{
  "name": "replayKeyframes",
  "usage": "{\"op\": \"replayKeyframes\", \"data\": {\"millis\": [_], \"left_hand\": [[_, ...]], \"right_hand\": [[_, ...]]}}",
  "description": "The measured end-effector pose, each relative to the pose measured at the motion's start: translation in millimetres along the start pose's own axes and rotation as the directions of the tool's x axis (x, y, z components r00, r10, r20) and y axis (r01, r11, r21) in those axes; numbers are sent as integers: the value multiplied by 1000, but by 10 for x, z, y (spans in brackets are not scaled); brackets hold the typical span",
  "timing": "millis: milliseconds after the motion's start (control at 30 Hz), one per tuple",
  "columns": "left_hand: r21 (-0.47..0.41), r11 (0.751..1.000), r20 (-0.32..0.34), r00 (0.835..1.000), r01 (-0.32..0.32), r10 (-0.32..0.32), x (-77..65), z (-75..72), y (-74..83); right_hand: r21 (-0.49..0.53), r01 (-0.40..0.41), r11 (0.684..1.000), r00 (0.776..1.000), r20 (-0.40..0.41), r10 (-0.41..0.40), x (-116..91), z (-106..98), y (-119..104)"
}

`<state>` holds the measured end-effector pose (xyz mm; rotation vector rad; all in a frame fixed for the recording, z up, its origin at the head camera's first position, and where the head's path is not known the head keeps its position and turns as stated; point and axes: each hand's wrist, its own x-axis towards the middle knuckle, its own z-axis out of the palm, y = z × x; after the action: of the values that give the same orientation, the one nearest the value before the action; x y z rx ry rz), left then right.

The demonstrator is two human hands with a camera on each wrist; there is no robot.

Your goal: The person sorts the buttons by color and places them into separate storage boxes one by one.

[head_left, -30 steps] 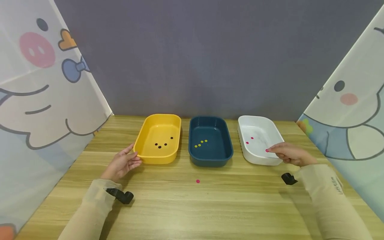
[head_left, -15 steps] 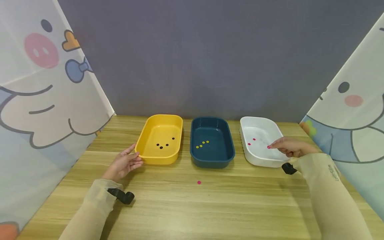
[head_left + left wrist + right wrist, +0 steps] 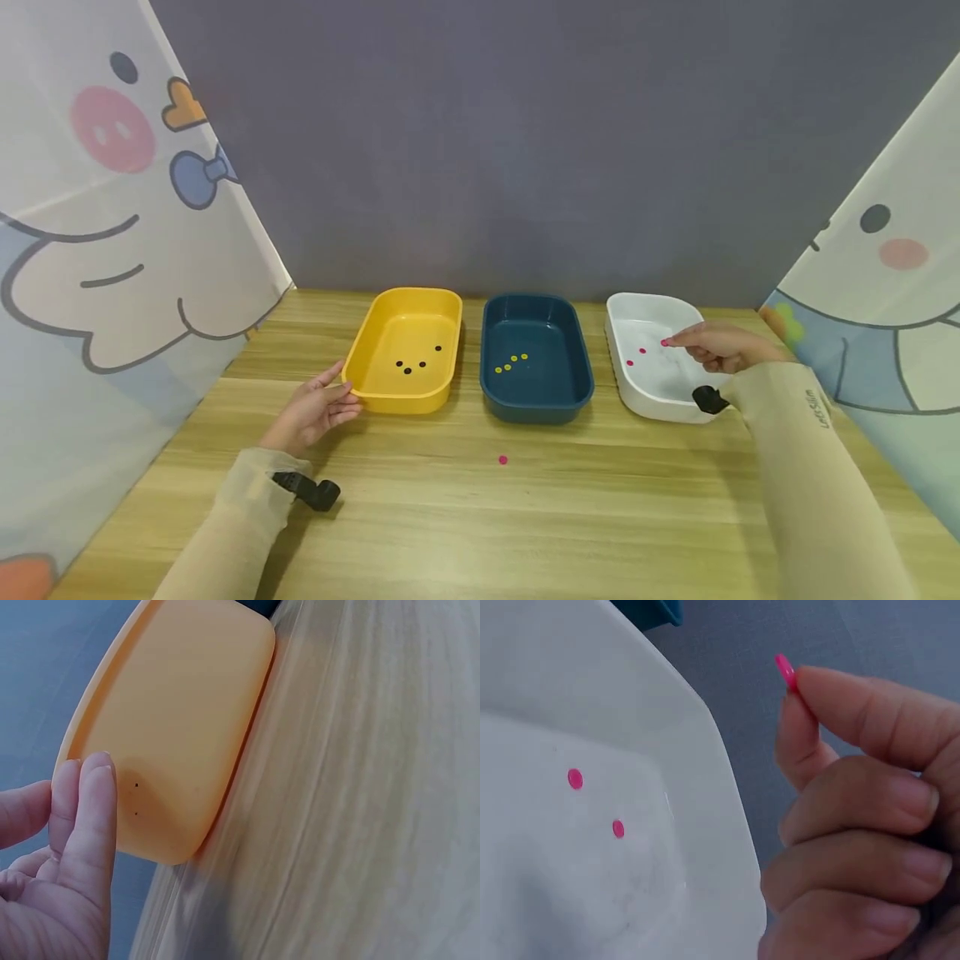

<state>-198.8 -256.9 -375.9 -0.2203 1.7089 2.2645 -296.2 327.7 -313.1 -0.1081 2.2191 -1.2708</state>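
Note:
My right hand (image 3: 720, 346) pinches a small pink button (image 3: 785, 671) between thumb and index finger, with the other fingers curled in. It is held over the white tray (image 3: 622, 387), where two more pink buttons (image 3: 575, 778) lie on the bottom. My left hand (image 3: 315, 412) holds the near left corner of the yellow tray (image 3: 397, 402), thumb at the rim and fingertips against the outer wall. Several black buttons (image 3: 408, 371) lie in that tray. Between the two stands the dark blue tray (image 3: 536, 412) with several yellow buttons (image 3: 507, 367) in it.
One pink button (image 3: 503, 460) lies on the wooden table (image 3: 555, 525) in front of the blue tray. A grey wall panel (image 3: 525, 150) rises behind the trays, and printed cartoon sheets (image 3: 127, 275) close off both sides.
My right hand has moved from the near right rim of the white tray farther back over it, carrying the pink button. My left hand keeps its hold on the yellow tray.

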Motion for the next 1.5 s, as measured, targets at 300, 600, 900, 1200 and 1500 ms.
{"op": "replayKeyframes", "data": {"millis": [300,600,900,1200,1500], "left_hand": [[8,1000,12,1000,-4,4,-16,-4,4],[-3,1000,-2,1000,8,-8,-10,10,-12],[-5,1000,3,1000,9,-9,-11,15,-9],[4,1000,-10,1000,10,-10,-8,30,14],[21,1000,-34,999,12,-12,-6,26,-23]], "right_hand": [[60,-10,998,1000,-1,10,97,-14,-129],[362,-27,932,999,-13,34,143,-60,-158],[461,-71,885,997,5,78,263,-58,8],[530,-98,843,990,-34,137,322,-34,80],[557,-98,825,990,-28,137,379,-4,256]]}}
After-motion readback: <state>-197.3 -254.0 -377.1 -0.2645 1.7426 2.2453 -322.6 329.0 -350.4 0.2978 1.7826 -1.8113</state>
